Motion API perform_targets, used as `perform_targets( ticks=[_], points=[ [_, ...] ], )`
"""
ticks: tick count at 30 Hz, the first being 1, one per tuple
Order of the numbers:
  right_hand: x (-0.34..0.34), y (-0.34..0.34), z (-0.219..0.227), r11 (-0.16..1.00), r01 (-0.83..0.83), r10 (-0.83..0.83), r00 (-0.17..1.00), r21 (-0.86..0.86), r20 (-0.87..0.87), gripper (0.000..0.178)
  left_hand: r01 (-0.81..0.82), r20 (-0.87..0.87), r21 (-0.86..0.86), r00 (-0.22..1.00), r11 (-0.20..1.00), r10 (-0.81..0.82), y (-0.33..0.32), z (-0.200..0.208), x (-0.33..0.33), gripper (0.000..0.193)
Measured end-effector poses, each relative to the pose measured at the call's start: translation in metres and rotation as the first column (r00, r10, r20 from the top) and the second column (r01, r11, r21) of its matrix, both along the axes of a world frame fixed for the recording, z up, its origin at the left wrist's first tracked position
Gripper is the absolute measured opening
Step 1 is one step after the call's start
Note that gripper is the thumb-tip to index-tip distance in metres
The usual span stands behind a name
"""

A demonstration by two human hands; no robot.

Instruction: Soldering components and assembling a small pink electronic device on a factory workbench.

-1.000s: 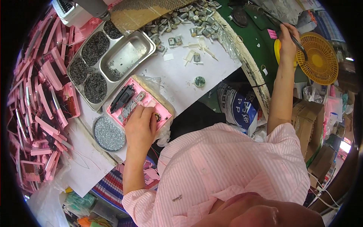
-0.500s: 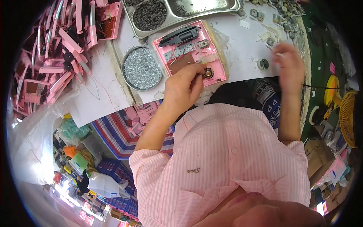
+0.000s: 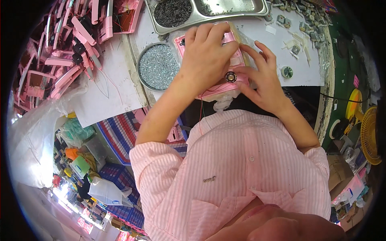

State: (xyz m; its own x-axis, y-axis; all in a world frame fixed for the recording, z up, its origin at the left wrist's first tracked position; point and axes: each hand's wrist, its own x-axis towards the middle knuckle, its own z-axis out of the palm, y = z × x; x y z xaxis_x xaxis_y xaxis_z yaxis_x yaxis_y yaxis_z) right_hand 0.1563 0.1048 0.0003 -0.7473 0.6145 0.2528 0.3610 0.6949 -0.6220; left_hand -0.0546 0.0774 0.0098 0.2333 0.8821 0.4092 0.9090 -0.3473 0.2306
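Observation:
A shallow pink plastic casing [image 3: 235,59] lies at the table's near edge, partly hidden under my hands. My left hand [image 3: 207,54] reaches over its upper left part, fingers curled and thumb bent toward the index finger. Whatever those fingers grip is hidden beneath them. At the casing's right side is my right hand [image 3: 263,78], its fingers apart and bent toward the rim. A small round black part with a metallic centre [image 3: 230,76] sits in the casing, close to the right thumb. Thin red and dark wires [image 3: 201,110] hang over the near edge.
Left of the casing stands a round dish of small silvery pieces [image 3: 159,66]. Behind it is a metal tray [image 3: 193,25] with dark springs. Pink assemblies [image 3: 66,60] pile up at far left. Small motors [image 3: 307,28] lie at back right, a green-and-silver round piece [image 3: 286,72] nearer.
My right hand has come in from the right to the casing. My left hand has moved up from the round part, over the casing's upper portion. Wires now hang over the near edge.

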Motion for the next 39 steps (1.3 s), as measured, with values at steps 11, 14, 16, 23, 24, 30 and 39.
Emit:
perform_targets(
  ticks=[11,14,16,23,24,30,39],
  points=[
    [-0.035,0.066,0.000,0.998,0.059,-0.059,0.989,0.005,0.132,0.022,0.182,-0.027,-0.169,0.982,0.969,-0.189,0.009,0.017,-0.050,0.023],
    [-0.047,0.066,0.007,0.990,0.012,-0.056,0.950,0.142,0.308,0.024,0.187,0.008,-0.109,0.982,0.976,-0.187,0.004,0.010,-0.046,0.023],
    [-0.050,0.061,0.007,0.963,-0.023,-0.075,0.936,0.270,0.345,0.021,0.177,0.016,-0.071,0.984,0.982,-0.176,0.000,0.005,-0.044,0.023],
    [-0.055,0.066,0.020,0.980,-0.055,-0.032,0.904,0.190,0.427,0.013,0.126,0.015,-0.021,0.992,0.992,-0.126,-0.005,-0.001,-0.042,0.016],
    [-0.057,0.068,0.022,0.992,-0.037,-0.018,0.907,0.123,0.421,0.013,0.109,0.017,-0.020,0.994,0.994,-0.108,-0.009,0.000,-0.041,0.013],
    [-0.069,0.050,0.026,0.965,-0.205,0.094,0.851,0.163,0.516,0.011,0.101,-0.066,-0.001,0.993,0.995,-0.101,-0.012,-0.003,-0.038,0.015],
    [-0.014,0.112,0.071,0.992,0.019,-0.066,0.921,0.124,0.383,0.026,0.203,-0.294,-0.275,0.913,0.940,-0.283,-0.035,0.007,-0.041,0.075]
  ],
)
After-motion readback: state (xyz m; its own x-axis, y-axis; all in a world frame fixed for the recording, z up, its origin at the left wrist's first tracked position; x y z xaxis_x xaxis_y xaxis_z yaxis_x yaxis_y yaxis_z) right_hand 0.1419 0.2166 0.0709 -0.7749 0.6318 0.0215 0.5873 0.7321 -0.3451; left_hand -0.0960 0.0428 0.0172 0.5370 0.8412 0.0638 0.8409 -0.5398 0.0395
